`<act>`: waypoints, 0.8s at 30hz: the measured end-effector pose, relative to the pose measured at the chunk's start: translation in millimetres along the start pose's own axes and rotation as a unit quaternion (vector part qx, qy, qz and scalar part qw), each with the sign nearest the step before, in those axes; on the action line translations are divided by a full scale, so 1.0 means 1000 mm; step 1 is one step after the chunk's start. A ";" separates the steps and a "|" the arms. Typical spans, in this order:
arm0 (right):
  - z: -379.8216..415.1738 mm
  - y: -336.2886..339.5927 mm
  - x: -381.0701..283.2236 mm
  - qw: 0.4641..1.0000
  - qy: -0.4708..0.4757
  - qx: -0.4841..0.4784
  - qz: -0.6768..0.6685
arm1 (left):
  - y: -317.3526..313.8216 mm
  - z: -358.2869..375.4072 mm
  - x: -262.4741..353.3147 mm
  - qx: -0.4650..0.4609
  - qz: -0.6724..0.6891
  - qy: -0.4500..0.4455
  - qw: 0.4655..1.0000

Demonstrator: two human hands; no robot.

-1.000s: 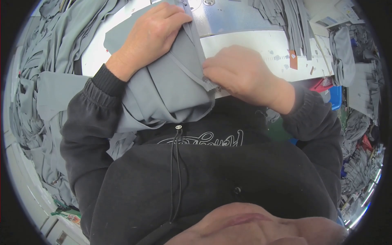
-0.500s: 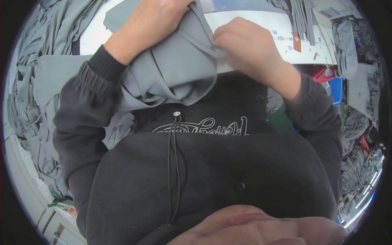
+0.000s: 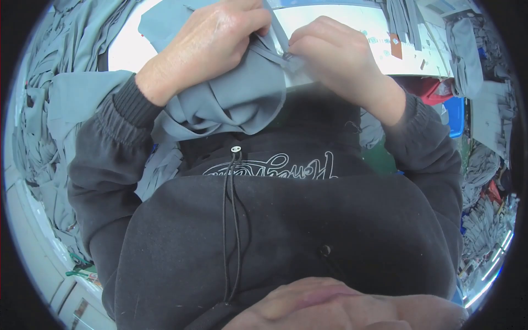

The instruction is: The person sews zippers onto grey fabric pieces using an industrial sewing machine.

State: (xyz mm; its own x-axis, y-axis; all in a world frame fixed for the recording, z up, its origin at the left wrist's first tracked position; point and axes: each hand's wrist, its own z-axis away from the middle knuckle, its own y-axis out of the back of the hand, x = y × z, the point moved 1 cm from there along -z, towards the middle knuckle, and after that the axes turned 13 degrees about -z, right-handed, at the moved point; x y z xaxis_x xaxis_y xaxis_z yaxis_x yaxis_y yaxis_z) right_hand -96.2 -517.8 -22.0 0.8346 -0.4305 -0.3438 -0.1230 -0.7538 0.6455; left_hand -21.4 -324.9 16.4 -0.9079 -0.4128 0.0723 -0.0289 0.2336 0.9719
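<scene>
A large piece of grey fabric (image 3: 228,99) hangs in folds over the white table's front edge and down against my black sweatshirt. My left hand (image 3: 217,47) is closed on its upper part, thumb and fingers pinching the cloth. My right hand (image 3: 344,58) is also closed, its fingertips pinched at the fabric's narrow edge strip. Beside those fingertips shows a small dark spot, too small to make out. The right fingertips are partly hidden and slightly blurred.
A white table (image 3: 410,58) lies beyond my hands, with an orange-brown tag (image 3: 395,46) and small scraps on it. Piles of grey fabric (image 3: 82,44) stand at left, and more hang at right. Below the table's right side are a red cloth (image 3: 432,89) and a blue bin (image 3: 454,116).
My left hand has shifted slightly down, bringing the fabric with it. The right hand stays close to the same spot, its fingers drawn in at the fabric's edge.
</scene>
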 end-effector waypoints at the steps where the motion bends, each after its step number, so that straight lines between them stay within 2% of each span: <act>1: -0.001 0.000 0.000 1.000 0.000 -0.008 -0.002 | 0.000 0.001 0.001 0.015 0.002 -0.018 1.000; 11: -0.002 0.000 -0.003 0.999 0.028 -0.004 -0.046 | 0.008 0.022 0.023 -0.016 0.092 -0.029 0.995; 17: -0.004 -0.002 -0.006 0.998 0.009 0.005 -0.069 | 0.012 0.043 0.033 -0.010 0.062 -0.019 0.998; 20: -0.006 -0.004 -0.006 0.996 0.022 0.018 -0.086 | 0.011 0.047 0.035 0.023 0.028 -0.043 0.998; 24: -0.007 -0.007 -0.004 0.993 0.024 0.024 -0.113 | 0.008 0.050 0.034 0.038 0.034 -0.033 0.998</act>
State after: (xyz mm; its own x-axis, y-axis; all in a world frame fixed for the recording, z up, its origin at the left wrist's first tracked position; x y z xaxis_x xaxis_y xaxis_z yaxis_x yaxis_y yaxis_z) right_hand -94.3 -507.4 -20.0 0.8684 -0.2234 -0.4427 0.0463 -0.8523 0.5209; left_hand -73.3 -293.1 15.1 -0.9341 -0.3363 0.1195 0.0036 0.3260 0.9454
